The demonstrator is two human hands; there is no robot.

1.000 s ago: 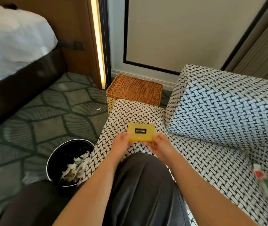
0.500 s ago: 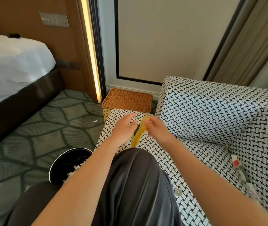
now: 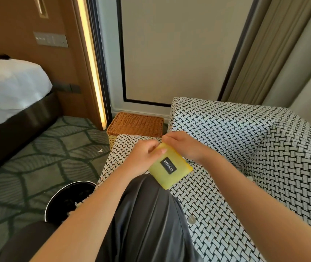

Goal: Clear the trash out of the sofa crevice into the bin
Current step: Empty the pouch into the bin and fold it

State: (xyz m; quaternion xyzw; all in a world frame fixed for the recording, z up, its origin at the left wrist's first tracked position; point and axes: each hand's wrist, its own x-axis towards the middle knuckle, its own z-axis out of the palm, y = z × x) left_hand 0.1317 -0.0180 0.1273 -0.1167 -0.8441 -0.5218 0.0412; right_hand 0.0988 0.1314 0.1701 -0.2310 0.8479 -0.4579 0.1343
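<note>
Head-camera view, looking down at a person seated on a black-and-white woven sofa (image 3: 213,201). In the centre of the frame both hands hold a flat yellow packet (image 3: 171,173) with a black label reading "REPLICAS". The left hand (image 3: 141,160) pinches its upper end with the thumb on the face. The right hand (image 3: 184,146) curls its fingers over the same end. The packet hangs tilted above the seat, just beyond the person's dark-trousered knee.

The black bin (image 3: 68,198) stands on the carpet (image 3: 37,159) at lower left, close beside the seat's front edge and partly hidden by the left forearm. Some pale scraps show inside it.

Risk: the grip is only on one end, so the packet may swing or slip and land on the lap or carpet. The way to the bin crosses the knee and drops past the seat edge, where a careless toss could miss the half-hidden rim.

A wicker basket (image 3: 135,124) sits against the seat's far end. Open carpet lies at left between sofa and bed (image 3: 9,87), with a small white scrap (image 3: 100,150) on it. The sofa's back wall closes off the right.
</note>
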